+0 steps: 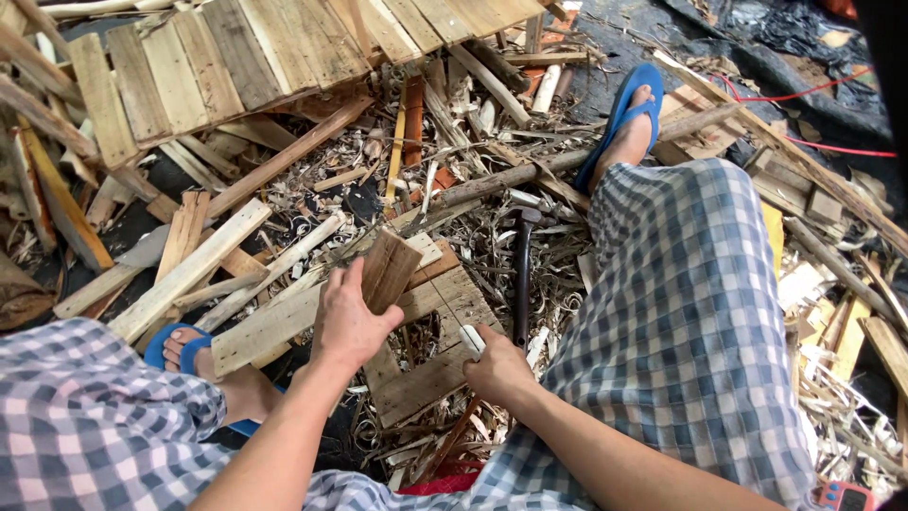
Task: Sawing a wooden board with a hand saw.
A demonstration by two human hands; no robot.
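My left hand (348, 324) holds a short dark wooden block (389, 269) upright by its edge, standing it on a pale plank piece (430, 326) between my legs. My right hand (497, 369) is closed around a thin tool with a white end (471, 339); its lower part is hidden by my fist. A black-handled hammer (522, 276) lies on the shavings just beyond my right hand, head pointing away from me, untouched.
Wood shavings and scrap sticks (445, 180) cover the ground. A slatted pallet panel (227, 57) lies at the far left. My feet in blue sandals (624, 118) rest either side. Loose planks (189, 270) lie left, offcuts (851, 312) and a red cable (832, 147) right.
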